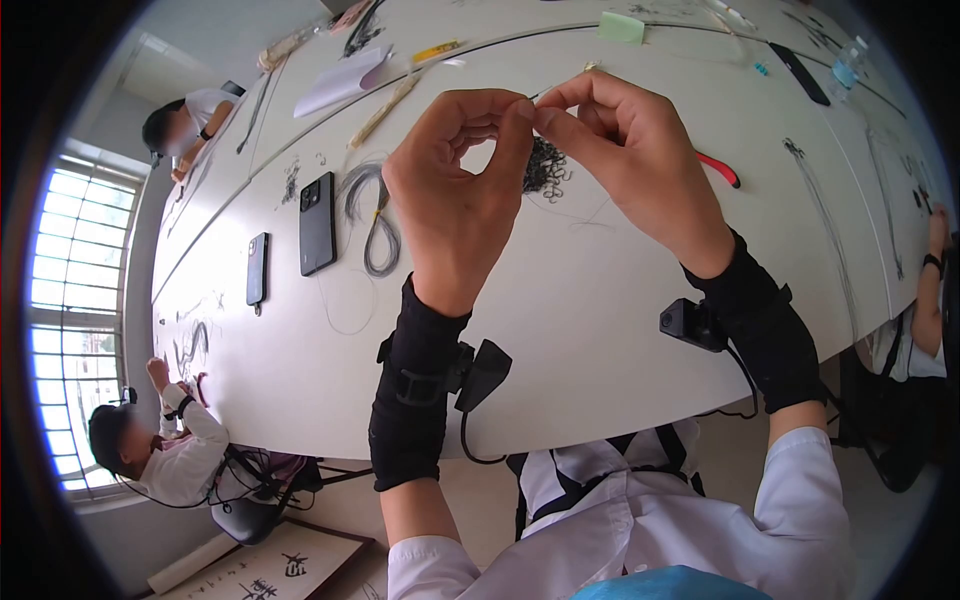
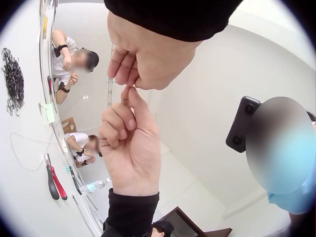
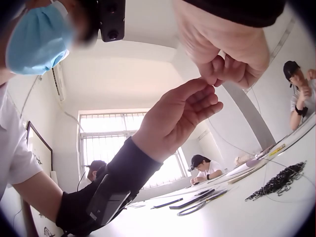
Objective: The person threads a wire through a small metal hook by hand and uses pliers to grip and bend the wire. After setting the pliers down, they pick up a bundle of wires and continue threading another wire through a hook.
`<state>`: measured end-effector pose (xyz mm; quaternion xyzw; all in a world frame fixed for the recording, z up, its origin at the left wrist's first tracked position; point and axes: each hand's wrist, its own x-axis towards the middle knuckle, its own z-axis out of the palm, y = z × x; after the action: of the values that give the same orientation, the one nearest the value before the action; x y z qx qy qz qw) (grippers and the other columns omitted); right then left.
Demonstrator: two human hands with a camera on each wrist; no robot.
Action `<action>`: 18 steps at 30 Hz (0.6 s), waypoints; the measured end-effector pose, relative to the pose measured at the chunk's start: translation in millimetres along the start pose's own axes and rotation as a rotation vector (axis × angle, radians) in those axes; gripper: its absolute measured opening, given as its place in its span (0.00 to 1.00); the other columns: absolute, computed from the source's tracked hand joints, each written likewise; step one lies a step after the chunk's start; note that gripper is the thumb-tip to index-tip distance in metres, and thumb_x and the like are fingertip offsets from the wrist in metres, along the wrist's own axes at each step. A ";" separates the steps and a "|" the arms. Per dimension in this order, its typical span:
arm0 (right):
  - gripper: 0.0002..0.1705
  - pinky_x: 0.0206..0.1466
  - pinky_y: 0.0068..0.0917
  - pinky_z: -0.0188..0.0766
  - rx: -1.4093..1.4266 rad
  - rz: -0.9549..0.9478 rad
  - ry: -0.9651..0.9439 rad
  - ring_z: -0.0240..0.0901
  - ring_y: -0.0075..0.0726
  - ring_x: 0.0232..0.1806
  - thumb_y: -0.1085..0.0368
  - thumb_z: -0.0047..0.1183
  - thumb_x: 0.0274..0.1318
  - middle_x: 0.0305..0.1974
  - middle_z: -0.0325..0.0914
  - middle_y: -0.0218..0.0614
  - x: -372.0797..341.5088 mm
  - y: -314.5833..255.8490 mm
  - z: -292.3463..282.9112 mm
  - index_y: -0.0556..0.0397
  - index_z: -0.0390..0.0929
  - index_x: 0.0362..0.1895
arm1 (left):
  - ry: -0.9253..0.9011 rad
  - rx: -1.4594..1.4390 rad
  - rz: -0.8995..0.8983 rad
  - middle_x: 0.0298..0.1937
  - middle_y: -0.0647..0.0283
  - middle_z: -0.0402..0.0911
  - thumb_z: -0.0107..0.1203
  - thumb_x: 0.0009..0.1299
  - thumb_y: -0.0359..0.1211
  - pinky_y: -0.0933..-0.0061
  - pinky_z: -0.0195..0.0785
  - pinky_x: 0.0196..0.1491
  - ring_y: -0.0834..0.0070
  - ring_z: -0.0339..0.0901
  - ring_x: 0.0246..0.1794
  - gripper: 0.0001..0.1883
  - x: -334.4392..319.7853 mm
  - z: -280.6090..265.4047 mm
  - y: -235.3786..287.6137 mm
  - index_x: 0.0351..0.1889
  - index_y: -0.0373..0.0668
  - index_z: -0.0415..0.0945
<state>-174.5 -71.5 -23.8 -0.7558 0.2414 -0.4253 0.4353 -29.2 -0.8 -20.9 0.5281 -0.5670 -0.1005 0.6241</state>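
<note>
Left hand (image 1: 450, 190) and right hand (image 1: 640, 170) pinch a fine strand (image 1: 534, 97) between fingertips, raised higher than the dark pile (image 1: 547, 170) on the bench (image 1: 590, 340); probably light, springy and slippery, it wants gripping close to its working end.

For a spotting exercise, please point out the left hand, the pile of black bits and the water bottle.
Left hand (image 1: 446, 208), head view: back of the hand.
Pile of black bits (image 2: 14, 81), left wrist view: its middle.
Water bottle (image 1: 845, 73), head view: its label.
</note>
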 end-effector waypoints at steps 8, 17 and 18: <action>0.06 0.26 0.26 0.67 -0.453 -0.406 0.078 0.73 0.32 0.21 0.67 0.61 0.61 0.25 0.77 0.36 -0.3 -18.2 -12.1 0.54 0.78 0.38 | -0.010 0.153 0.194 0.31 0.62 0.85 0.64 0.63 0.22 0.78 0.76 0.38 0.76 0.84 0.31 0.04 4.0 -0.4 -11.2 0.35 0.36 0.81; 0.13 0.35 0.19 0.70 -0.157 -0.068 -0.047 0.73 0.20 0.29 0.59 0.60 0.64 0.27 0.80 0.29 14.8 -0.4 -32.1 0.57 0.84 0.42 | -0.156 0.053 0.123 0.35 0.62 0.85 0.63 0.67 0.22 0.78 0.76 0.45 0.78 0.83 0.35 0.05 -1.0 1.9 -3.8 0.40 0.33 0.81; 0.14 0.35 0.18 0.70 -0.137 -0.043 -0.062 0.74 0.19 0.29 0.58 0.60 0.64 0.27 0.80 0.29 14.9 -0.3 -32.3 0.57 0.84 0.42 | -0.172 0.047 0.112 0.36 0.62 0.85 0.62 0.69 0.22 0.78 0.76 0.48 0.79 0.82 0.37 0.06 -1.0 0.6 -1.8 0.42 0.31 0.80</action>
<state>-194.2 -97.0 -8.8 -0.8015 0.2403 -0.3935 0.3808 -29.2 -1.1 -23.0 0.4995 -0.6493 -0.0970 0.5652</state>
